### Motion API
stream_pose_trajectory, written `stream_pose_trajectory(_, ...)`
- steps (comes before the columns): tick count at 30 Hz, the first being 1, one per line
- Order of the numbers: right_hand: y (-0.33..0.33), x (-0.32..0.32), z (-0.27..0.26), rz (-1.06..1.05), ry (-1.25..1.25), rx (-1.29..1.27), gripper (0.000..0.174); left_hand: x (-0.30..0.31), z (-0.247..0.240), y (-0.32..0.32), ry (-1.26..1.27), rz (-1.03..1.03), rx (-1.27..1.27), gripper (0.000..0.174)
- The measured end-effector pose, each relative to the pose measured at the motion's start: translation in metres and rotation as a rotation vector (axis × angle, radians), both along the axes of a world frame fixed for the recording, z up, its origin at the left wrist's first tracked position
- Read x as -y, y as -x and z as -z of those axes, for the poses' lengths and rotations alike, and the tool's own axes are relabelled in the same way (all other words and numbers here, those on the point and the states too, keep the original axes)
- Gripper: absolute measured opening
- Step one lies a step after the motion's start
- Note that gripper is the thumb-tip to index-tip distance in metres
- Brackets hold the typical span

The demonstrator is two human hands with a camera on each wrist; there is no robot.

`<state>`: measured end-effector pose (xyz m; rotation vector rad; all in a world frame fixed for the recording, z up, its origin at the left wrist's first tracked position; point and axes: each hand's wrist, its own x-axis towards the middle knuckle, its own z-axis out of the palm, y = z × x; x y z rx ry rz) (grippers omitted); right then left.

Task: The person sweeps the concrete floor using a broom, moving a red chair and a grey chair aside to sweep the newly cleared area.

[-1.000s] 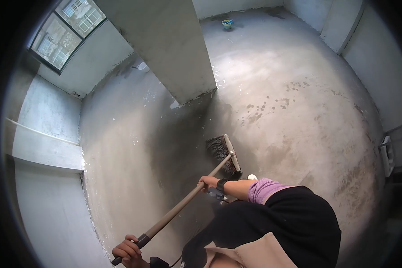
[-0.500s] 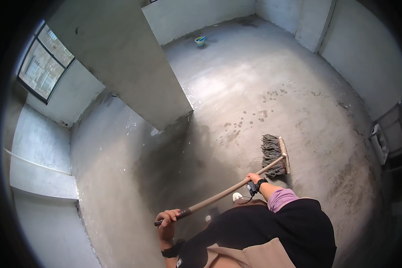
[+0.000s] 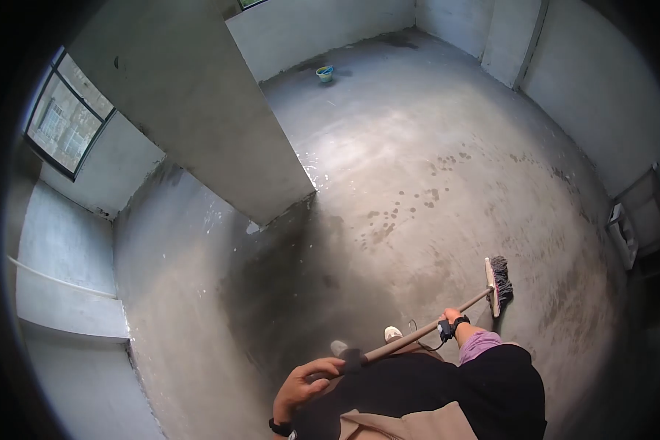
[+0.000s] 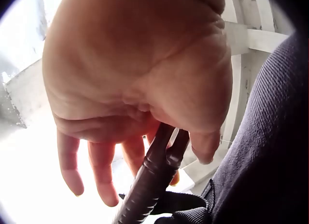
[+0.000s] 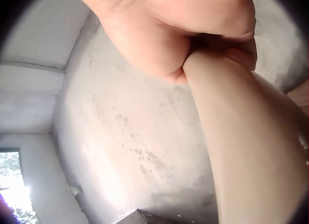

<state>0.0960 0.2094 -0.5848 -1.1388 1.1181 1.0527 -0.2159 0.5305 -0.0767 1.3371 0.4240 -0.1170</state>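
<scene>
A mop with a tan handle (image 3: pixel 396 346) slants across the front of my body in the head view. Its grey string head (image 3: pixel 501 282), fixed to a pale bar, is on the floor to my right. My right hand (image 3: pixel 451 317) grips the shaft partway down, and in the right wrist view its fingers (image 5: pixel 212 14) wrap round the tan tube. Near my waist, my left hand (image 3: pixel 306 383) holds the dark end grip (image 3: pixel 353 359) between thumb and index finger. In the left wrist view, the other fingers (image 4: pixel 101 171) hang loosely extended beside the dark grip (image 4: pixel 149 180).
A concrete pillar (image 3: pixel 205 110) rises ahead on the left. Far back stands a small bucket (image 3: pixel 325 74) with something blue in it. Wet spots (image 3: pixel 403 209) mark the floor. A pale framed object (image 3: pixel 623 235) leans at the right wall. My shoe (image 3: pixel 393 334) shows below the handle.
The mop head has swung from ahead of me to my right, and its strings now face right. My right hand moved right with it, while my left hand came in towards my waist and its fingers loosened.
</scene>
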Motion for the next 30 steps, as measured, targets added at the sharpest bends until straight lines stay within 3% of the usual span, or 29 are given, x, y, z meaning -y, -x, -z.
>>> stream_pose_trajectory(2,0.023,-0.027,-0.036,-0.294,-0.075,-0.028,0.01,-0.012,-0.002,0.011,-0.21,-0.084,0.097,0.012)
stream_pose_trajectory(5,0.045,-0.063,-0.048,-0.472,-0.125,-0.002,0.018,-0.04,-0.013,0.031,-0.553,-0.204,0.191,0.012)
stream_pose_trajectory(8,0.057,-0.129,-0.075,-0.622,-0.11,0.01,0.022,-0.074,-0.019,0.062,-0.656,-0.305,0.204,0.012)
stream_pose_trajectory(11,0.094,-0.213,-0.154,-0.711,-0.056,0.03,0.024,-0.105,-0.031,0.103,-0.567,-0.492,0.148,0.012)
stream_pose_trajectory(14,0.134,-0.277,-0.111,-0.834,-0.228,0.079,0.021,-0.149,-0.035,0.163,-0.546,-0.625,0.075,0.01)
stream_pose_trajectory(16,0.173,-0.334,-0.112,-0.711,-0.223,-0.006,0.017,-0.179,-0.04,0.205,-0.582,-0.754,0.011,0.008)
stream_pose_trajectory(18,0.214,-0.38,-0.107,-0.8,-0.337,0.222,0.014,-0.205,-0.051,0.239,-0.826,-0.851,-0.132,0.008)
stream_pose_trajectory(20,0.255,-0.427,-0.117,-0.694,-0.295,0.123,0.012,-0.228,-0.066,0.276,-1.074,-0.765,-0.258,0.009)
stream_pose_trajectory(22,0.285,-0.456,-0.137,-0.791,-0.327,0.087,0.015,-0.238,-0.092,0.305,-1.265,-0.642,-0.566,0.011)
stream_pose_trajectory(24,0.316,-0.479,-0.105,-1.272,-0.487,0.379,0.014,-0.23,-0.116,0.305,-1.426,-0.47,-0.769,0.01)
stream_pose_trajectory(25,0.327,-0.486,-0.087,-1.537,-0.584,0.64,0.014,-0.227,-0.126,0.305,-1.501,-0.38,-0.871,0.01)
stream_pose_trajectory(26,0.338,-0.493,-0.069,-1.711,-0.653,0.924,0.015,-0.227,-0.134,0.308,-1.438,-0.365,-0.914,0.014)
stream_pose_trajectory(30,0.369,-0.511,-0.086,-1.684,-0.695,0.641,0.024,-0.237,-0.142,0.326,-1.031,-0.315,-1.183,0.033)
